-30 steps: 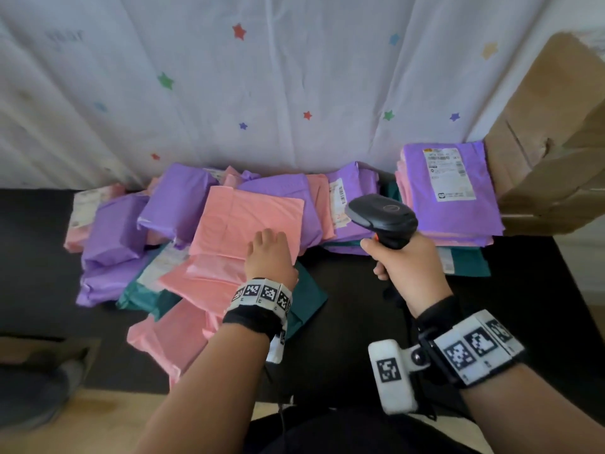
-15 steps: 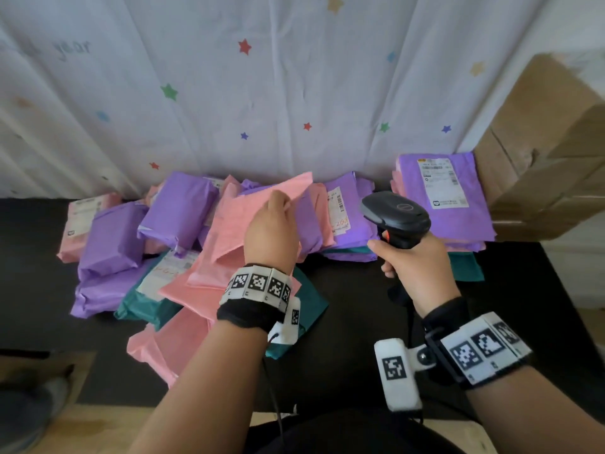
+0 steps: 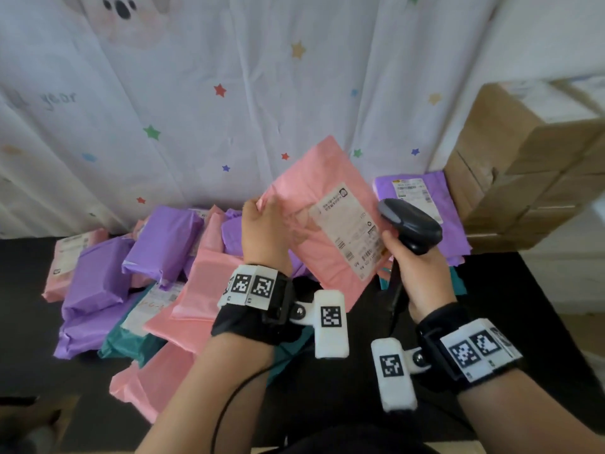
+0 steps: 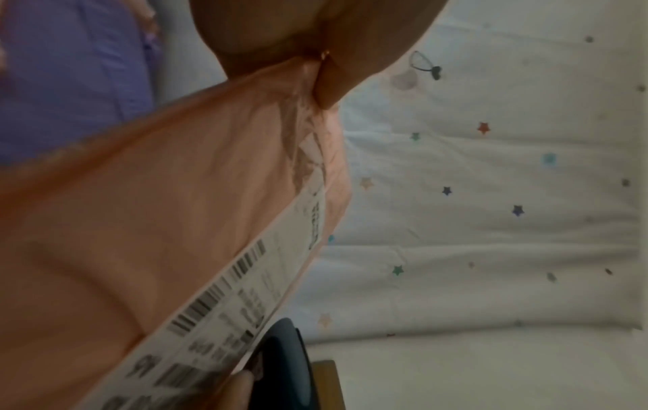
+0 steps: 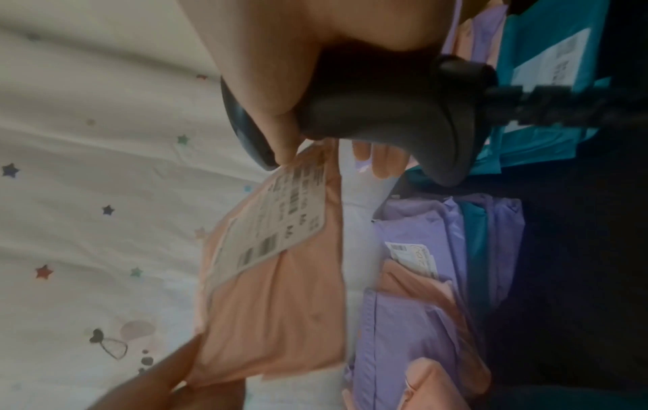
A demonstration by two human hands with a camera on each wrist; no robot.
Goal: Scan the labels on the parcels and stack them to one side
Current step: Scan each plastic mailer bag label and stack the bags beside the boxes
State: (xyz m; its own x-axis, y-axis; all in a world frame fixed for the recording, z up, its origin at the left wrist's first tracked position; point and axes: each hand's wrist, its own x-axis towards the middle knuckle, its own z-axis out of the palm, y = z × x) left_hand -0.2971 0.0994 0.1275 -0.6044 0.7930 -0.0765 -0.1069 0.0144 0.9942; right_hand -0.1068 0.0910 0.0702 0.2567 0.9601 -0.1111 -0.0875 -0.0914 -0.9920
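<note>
My left hand (image 3: pixel 266 224) pinches a corner of a pink parcel (image 3: pixel 314 204) and holds it up, tilted, above the heap. Its white label (image 3: pixel 352 229) with barcodes faces me, and the label (image 4: pixel 224 313) also runs across the left wrist view. My right hand (image 3: pixel 415 273) grips a black handheld scanner (image 3: pixel 411 224), whose head sits right at the label's right edge. In the right wrist view the scanner (image 5: pixel 392 111) points at the pink parcel (image 5: pixel 277 319). A heap of parcels (image 3: pixel 157 273) in purple, pink and teal lies on the black table (image 3: pixel 540 306).
A stack of parcels (image 3: pixel 422 204) topped by a labelled purple one sits at the back right, against brown cardboard boxes (image 3: pixel 530 172). A white star-printed curtain (image 3: pixel 229 93) hangs behind the table. The scanner's cable (image 3: pixel 394 299) drops down beside my right wrist.
My left hand has lifted the pink parcel off the heap and turned it so its label faces me. The scanner has come up close to the label.
</note>
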